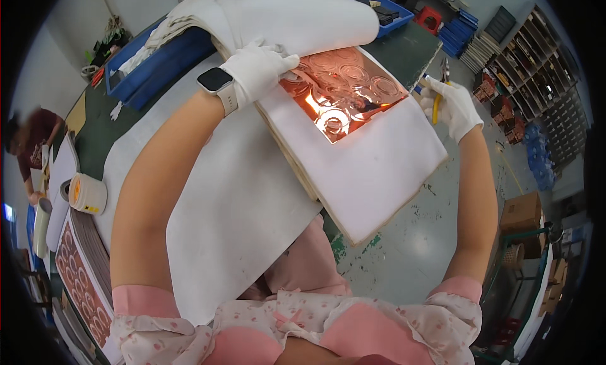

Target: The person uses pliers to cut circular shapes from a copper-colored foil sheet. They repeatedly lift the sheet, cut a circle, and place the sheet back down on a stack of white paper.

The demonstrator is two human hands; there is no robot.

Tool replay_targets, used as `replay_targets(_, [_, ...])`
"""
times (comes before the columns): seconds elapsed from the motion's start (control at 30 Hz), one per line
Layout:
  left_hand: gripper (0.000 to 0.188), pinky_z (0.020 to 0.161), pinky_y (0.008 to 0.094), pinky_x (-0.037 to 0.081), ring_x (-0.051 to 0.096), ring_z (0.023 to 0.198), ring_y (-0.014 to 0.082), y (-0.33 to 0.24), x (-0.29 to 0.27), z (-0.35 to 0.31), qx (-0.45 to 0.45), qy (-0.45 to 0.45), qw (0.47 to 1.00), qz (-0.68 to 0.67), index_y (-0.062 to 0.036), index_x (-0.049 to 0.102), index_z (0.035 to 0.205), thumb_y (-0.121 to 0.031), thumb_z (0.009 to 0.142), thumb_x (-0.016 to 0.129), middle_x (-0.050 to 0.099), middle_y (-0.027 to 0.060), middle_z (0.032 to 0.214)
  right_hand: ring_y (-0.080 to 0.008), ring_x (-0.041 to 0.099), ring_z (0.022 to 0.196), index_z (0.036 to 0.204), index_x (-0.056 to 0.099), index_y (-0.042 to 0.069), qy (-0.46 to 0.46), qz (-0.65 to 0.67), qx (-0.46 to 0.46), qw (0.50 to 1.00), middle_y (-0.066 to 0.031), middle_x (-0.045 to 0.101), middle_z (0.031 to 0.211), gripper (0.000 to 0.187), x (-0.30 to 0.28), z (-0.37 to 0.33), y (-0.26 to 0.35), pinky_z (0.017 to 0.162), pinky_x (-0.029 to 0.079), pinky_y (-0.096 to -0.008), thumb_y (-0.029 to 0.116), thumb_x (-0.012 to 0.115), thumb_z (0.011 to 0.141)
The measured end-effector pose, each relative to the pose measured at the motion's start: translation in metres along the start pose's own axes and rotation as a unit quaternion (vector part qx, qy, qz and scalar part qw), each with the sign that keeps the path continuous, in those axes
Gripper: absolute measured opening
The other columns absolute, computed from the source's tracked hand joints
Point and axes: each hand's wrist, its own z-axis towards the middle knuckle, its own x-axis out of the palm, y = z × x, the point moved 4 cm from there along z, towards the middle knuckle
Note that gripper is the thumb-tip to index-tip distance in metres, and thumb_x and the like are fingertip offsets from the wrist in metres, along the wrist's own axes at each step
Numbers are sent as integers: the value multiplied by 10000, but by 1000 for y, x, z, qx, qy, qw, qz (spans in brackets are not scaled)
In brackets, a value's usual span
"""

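My left hand (260,68), in a white glove with a smartwatch on the wrist, presses on the near edge of a shiny copper sheet (344,90) stamped with ring shapes. The sheet lies on a stack of white padded sheets (372,169), and a folded-back white sheet (297,15) curls over its far side. My right hand (451,106), also gloved, is shut on yellow-handled pliers (439,94) just off the right edge of the stack, apart from the copper.
A blue bin (154,62) sits at the back left of the green table (404,49). A white tape roll (87,193) and patterned copper sheets (79,276) lie at left, near another person (31,144). Shelves (536,81) and cardboard boxes (521,210) stand at right.
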Motion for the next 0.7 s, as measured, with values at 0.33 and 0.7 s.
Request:
replay_targets(0.33, [229, 803, 360, 452, 561, 878, 269, 18, -22, 10, -110, -142, 964, -197, -152, 666, 925, -99, 816, 472, 625, 54, 927, -278, 589, 692, 831, 467, 48, 64, 302, 136, 941, -164, 585, 820, 414, 97, -23, 4, 583, 465, -402, 448, 571, 835])
replay_targets(0.7, [413, 1055, 473, 202, 378, 1230, 230, 13, -18, -7, -20, -22, 989, 147, -86, 498, 1175, -225, 788, 544, 478, 90, 1261, -256, 577, 863, 1051, 485, 28, 31, 294, -25, 955, -111, 572, 974, 263, 100, -8, 16, 780, 472, -417, 185, 547, 850])
